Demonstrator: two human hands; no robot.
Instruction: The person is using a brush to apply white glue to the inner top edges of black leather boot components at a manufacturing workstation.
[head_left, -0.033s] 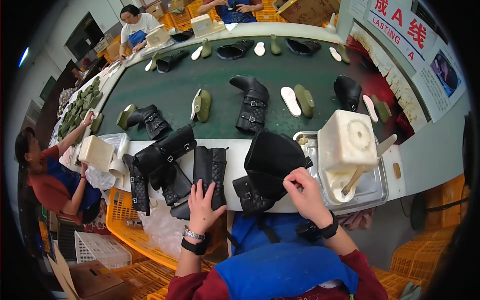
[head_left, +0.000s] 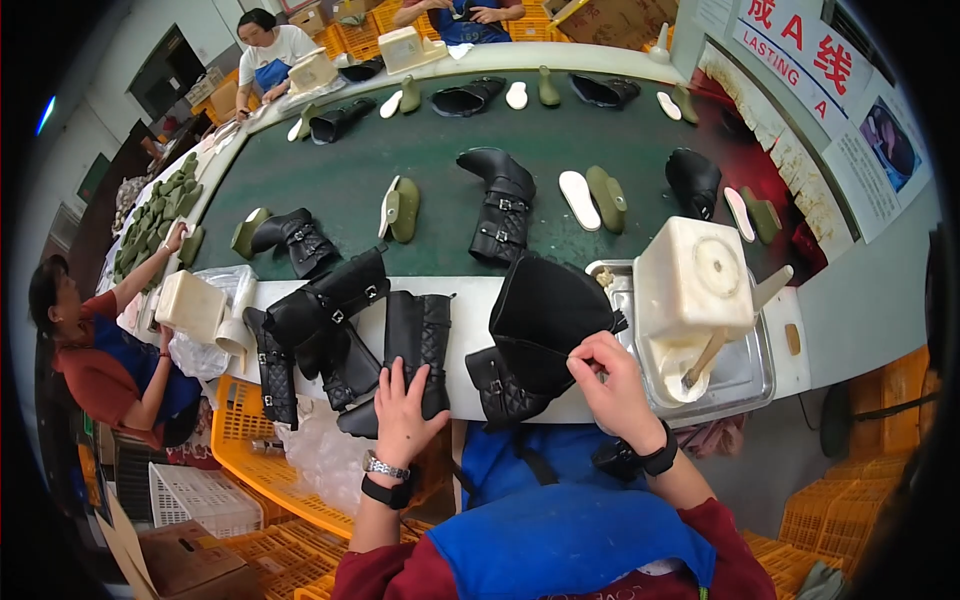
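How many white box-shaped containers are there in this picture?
4: a large container to the right of the right hand, another beside the co-worker at left, and two along the far white ledge. More may be hidden.

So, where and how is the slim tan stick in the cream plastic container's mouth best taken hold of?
Probably by the upper part of the slim tan stick, pinched from the near side: it slants up to the right, its lower end in the mouth of the cream plastic container, whose body rises behind. The right hand, nearer, pinches the edge of a black boot.
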